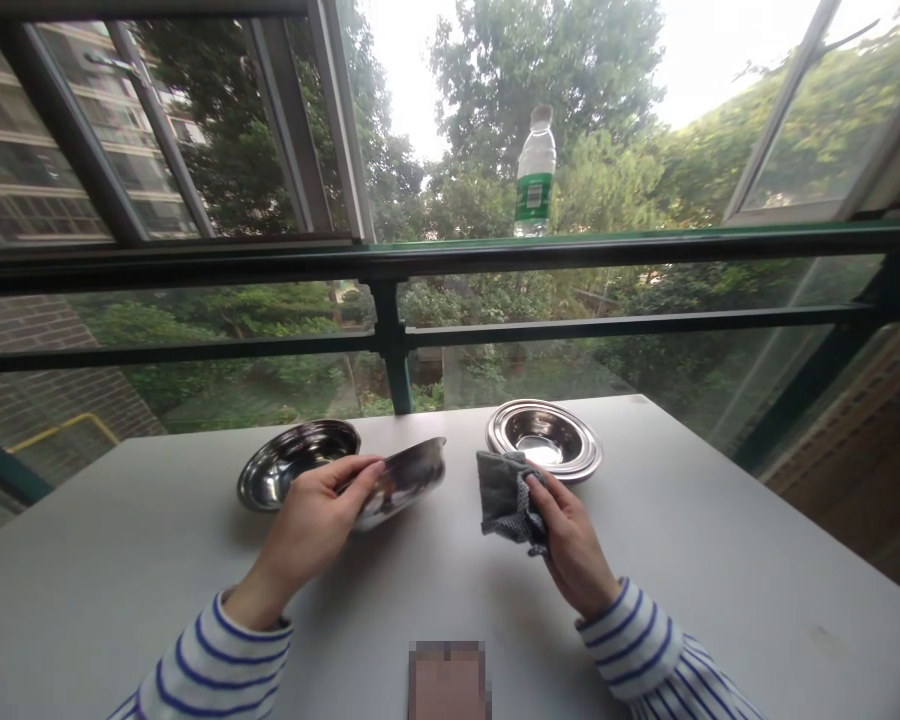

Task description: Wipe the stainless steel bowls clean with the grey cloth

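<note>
My left hand (316, 518) grips a steel bowl (412, 476) by its near rim and holds it tilted above the grey table (720, 560). Behind that hand a second steel bowl (289, 460) lies flat on the table. My right hand (566, 535) is closed on a bunched grey cloth (504, 492). Just beyond the cloth sits a small stack of steel bowls (546, 442). Both sleeves are white with blue stripes.
A clear plastic water bottle (535, 175) with a green label stands on the green window rail (645, 245) behind the table. A blurred-out rectangle (448, 680) lies at the table's near edge. Open windows show trees and buildings outside.
</note>
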The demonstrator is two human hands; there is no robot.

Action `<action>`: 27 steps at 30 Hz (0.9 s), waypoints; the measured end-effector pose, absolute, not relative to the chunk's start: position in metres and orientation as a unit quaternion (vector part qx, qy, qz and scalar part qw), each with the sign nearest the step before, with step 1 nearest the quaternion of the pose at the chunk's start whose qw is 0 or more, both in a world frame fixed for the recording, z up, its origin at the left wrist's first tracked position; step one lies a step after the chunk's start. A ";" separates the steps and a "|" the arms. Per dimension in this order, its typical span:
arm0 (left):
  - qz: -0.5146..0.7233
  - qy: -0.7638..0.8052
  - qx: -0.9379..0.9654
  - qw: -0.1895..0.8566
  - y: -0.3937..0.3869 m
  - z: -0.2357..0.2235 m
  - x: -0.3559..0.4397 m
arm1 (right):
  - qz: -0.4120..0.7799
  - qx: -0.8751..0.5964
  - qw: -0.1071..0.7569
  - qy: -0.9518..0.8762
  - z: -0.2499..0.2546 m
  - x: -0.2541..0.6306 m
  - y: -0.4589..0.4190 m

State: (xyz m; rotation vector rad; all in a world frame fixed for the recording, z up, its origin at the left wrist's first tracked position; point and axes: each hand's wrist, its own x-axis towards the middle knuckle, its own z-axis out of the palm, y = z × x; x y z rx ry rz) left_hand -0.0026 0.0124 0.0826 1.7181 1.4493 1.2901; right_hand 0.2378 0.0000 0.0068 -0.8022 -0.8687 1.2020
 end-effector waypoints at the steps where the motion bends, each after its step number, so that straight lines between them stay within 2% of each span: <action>1: 0.486 0.540 0.625 0.285 0.014 0.085 -0.003 | 0.541 -0.348 0.667 -0.377 0.008 0.238 0.000; 5: 0.542 0.538 0.537 0.360 0.015 0.093 -0.002 | 0.555 -0.329 0.668 -0.371 0.009 0.238 0.000; 11: 0.596 0.469 0.375 0.533 0.005 0.094 0.002 | 0.535 -0.338 0.658 -0.408 0.008 0.243 0.000; 16: 0.620 0.413 0.306 0.592 -0.002 0.080 0.008 | 0.490 -0.374 0.660 -0.430 0.008 0.248 -0.002; 19: 0.641 0.383 0.297 0.595 -0.004 0.068 0.013 | 0.394 -0.415 0.652 -0.497 0.007 0.247 -0.004; 22: 0.646 0.362 0.298 0.603 -0.006 0.059 0.018 | 0.230 -0.409 0.623 -0.625 0.012 0.237 -0.006; 27: 0.638 0.344 0.318 0.612 -0.007 0.051 0.026 | -0.073 -0.290 0.484 -0.822 0.031 0.207 -0.004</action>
